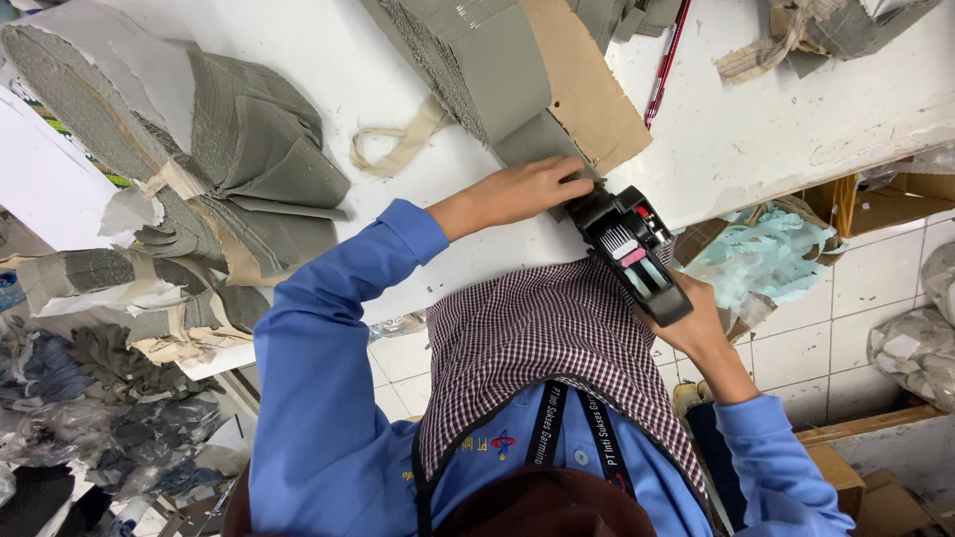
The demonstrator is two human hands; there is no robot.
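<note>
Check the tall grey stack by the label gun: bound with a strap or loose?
Loose, as far as visible: no strap crosses the grey stack and the tan strap lies slack on the white table beside it. Its far side is out of view.

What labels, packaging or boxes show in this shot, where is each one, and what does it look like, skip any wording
Label gun: black, held in the right hand at the table edge, white and pink label strips showing.
Cardboard sheet: brown, flat, under the grey stack that the left hand presses.
Cardboard box: brown, open, beneath the table at right.
Lanyard: black strap with print, on the blue shirt.
</note>
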